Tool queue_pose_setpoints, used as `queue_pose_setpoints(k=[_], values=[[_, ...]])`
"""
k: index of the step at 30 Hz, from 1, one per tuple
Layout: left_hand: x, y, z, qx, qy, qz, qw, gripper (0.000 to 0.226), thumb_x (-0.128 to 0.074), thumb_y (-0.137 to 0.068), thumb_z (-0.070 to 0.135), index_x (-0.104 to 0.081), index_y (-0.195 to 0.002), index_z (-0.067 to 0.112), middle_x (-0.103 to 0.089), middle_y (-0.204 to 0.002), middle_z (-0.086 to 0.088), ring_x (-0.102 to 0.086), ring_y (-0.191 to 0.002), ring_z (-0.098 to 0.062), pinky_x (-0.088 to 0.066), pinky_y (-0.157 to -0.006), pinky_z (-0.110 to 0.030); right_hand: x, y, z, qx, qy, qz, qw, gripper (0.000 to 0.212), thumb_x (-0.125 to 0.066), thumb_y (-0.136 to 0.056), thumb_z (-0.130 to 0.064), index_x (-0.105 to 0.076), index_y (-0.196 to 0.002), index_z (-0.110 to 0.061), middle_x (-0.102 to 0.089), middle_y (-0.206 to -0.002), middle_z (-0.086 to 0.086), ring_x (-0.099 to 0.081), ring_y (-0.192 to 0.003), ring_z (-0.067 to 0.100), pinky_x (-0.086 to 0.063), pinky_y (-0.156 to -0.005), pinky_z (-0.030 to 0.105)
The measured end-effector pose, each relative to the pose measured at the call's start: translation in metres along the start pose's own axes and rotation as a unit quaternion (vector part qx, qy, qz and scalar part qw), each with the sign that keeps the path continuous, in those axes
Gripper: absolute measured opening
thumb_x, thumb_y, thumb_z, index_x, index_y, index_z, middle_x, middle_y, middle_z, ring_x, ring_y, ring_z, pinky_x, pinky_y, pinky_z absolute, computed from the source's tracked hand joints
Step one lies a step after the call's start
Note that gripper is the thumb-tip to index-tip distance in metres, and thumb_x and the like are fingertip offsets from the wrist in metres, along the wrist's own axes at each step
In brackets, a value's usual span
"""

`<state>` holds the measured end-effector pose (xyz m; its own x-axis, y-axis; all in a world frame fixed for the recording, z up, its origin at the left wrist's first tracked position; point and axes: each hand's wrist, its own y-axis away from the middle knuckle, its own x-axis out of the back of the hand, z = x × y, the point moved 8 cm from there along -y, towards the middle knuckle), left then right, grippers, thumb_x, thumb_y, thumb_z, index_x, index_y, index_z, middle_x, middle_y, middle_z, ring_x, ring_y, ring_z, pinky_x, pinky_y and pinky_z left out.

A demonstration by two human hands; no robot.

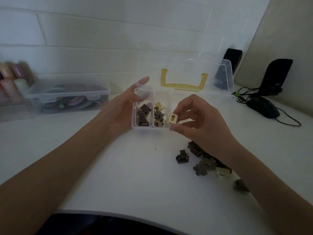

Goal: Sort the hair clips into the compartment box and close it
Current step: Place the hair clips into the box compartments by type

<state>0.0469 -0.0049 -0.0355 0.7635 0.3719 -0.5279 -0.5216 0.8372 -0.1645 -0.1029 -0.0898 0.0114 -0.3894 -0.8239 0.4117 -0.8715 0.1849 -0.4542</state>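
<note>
We see left hand [122,107] gripping the compartment box [144,128] wall | right hand [194,119] pinching a cream clip [173,119] above its front edge

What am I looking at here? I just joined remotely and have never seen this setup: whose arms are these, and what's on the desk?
No machine: one head-worn camera looks down at a person's bare hands. The left hand holds the open clear compartment box, already part filled. The right hand pinches a cream hair clip at the box's near edge. Loose clips wait on the white desk. A closed box lies far left, a mouse far right.
</note>
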Motion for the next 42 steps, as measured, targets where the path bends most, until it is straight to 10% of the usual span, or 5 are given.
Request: queue_pose_setpoints(k=[10, 17, 23, 31, 42], values=[[0.000, -0.001, 0.001, -0.015, 0.003, -0.017, 1.000, 0.047, -0.054, -0.087, 0.016, -0.051, -0.134, 0.021, -0.060, -0.117, -0.009, -0.060, -0.103, -0.024, -0.047, -0.088, -0.039, -0.043, -0.039, -0.039, 0.195, 0.263, 0.023, 0.945, 0.014, -0.070, -0.076, -0.009, -0.059, -0.084, -0.010, -0.053, -0.086, -0.010, -0.044, -0.079, 0.006, -0.036, -0.068, 0.010], [-0.002, -0.001, 0.003, -0.001, 0.064, -0.026, 0.998, 0.010, -0.058, -0.078, 0.018, -0.060, -0.087, 0.018, -0.062, -0.074, 0.002, -0.061, -0.068, -0.012, -0.049, -0.063, -0.024, -0.057, -0.058, -0.043, 0.222, 0.373, 0.053, 0.899, 0.017, -0.072, -0.072, -0.012, -0.059, -0.083, -0.009, -0.058, -0.089, 0.007, -0.051, -0.086, 0.025, -0.041, -0.071, 0.033], [0.005, -0.003, 0.003, -0.014, 0.041, 0.010, 0.999, 0.054, -0.052, -0.080, 0.008, -0.053, -0.132, 0.021, -0.066, -0.100, -0.005, -0.064, -0.082, -0.019, -0.053, -0.074, -0.030, -0.054, -0.049, -0.043, 0.203, 0.436, 0.094, 0.871, 0.013, -0.070, -0.075, -0.018, -0.061, -0.082, -0.011, -0.059, -0.078, 0.007, -0.056, -0.077, 0.029, -0.046, -0.062, 0.038], [0.001, -0.002, 0.001, 0.012, 0.029, 0.012, 0.999, 0.055, -0.053, -0.076, 0.010, -0.056, -0.128, 0.028, -0.058, -0.113, -0.010, -0.062, -0.075, -0.021, -0.053, -0.060, -0.032, -0.067, -0.050, -0.021, 0.133, 0.542, 0.049, 0.828, 0.034, -0.042, -0.082, -0.034, -0.072, -0.083, -0.019, -0.066, -0.071, 0.005, -0.057, -0.072, 0.027, -0.036, -0.063, 0.033], [0.004, -0.001, 0.002, -0.006, 0.017, 0.014, 1.000, 0.046, -0.045, -0.086, 0.011, -0.057, -0.128, 0.027, -0.060, -0.112, -0.011, -0.060, -0.086, -0.025, -0.050, -0.071, -0.036, -0.056, -0.039, -0.025, 0.163, 0.440, -0.027, 0.883, 0.021, -0.053, -0.083, -0.021, -0.069, -0.096, -0.026, -0.050, -0.071, -0.010, -0.047, -0.070, 0.013, -0.030, -0.068, 0.030]])
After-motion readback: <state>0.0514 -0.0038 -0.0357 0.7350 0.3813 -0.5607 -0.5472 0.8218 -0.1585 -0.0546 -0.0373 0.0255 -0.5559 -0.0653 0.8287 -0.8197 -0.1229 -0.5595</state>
